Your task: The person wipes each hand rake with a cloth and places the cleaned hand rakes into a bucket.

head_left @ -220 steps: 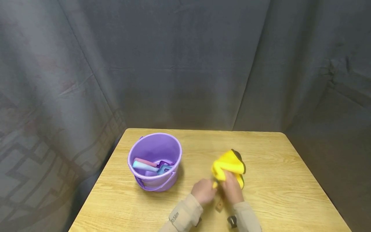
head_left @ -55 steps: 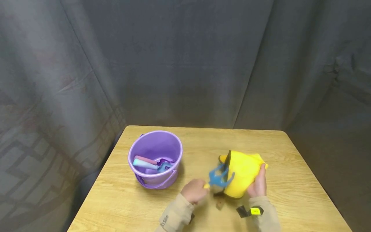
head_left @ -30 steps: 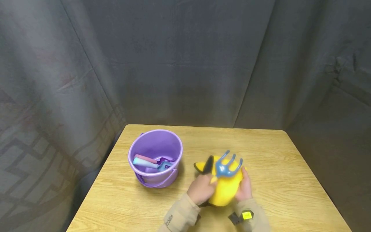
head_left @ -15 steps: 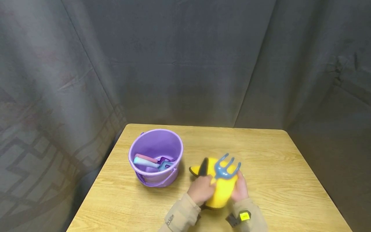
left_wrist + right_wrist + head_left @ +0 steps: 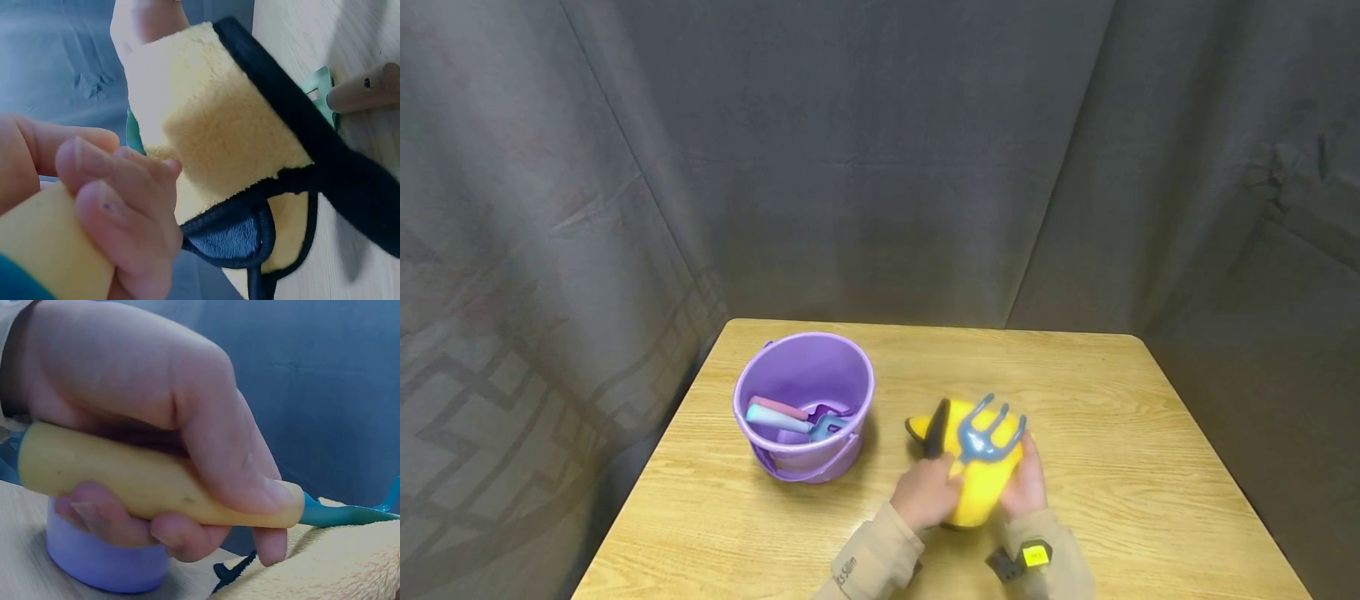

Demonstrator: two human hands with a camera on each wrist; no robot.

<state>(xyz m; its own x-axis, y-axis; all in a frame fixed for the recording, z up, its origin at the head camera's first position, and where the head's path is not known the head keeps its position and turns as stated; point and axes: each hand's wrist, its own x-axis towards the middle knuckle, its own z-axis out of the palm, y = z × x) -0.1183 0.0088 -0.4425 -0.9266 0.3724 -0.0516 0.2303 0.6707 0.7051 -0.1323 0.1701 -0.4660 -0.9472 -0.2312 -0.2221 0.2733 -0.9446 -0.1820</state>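
Observation:
My left hand [image 5: 928, 493] grips the yellow handle of a blue three-pronged hand fork [image 5: 985, 442]. In the right wrist view its thumb lies along the handle [image 5: 125, 472] and fingers curl underneath. The prongs lie over a fluffy yellow cloth [image 5: 979, 498] with dark edging. My right hand [image 5: 1025, 483] holds this cloth from its right side, fingers partly hidden behind it. In the left wrist view, part of the right hand [image 5: 147, 25] shows past the cloth's far edge, and one corner reveals a dark blue-grey patch.
A purple bucket [image 5: 805, 371] stands on the wooden table [image 5: 1150, 475] to the left, containing a pink-handled tool [image 5: 778, 407] and a light-blue-handled one [image 5: 777, 418]. Low beside the cloth lies a green tool with a wooden handle [image 5: 369, 87]. Grey curtains [image 5: 880, 167] hang behind.
The fork, earlier at the cloth's left edge, now lies over its face. The cloth, bunched 7.3 s ago, is spread out. In the last half second, both hands shift slightly right together.

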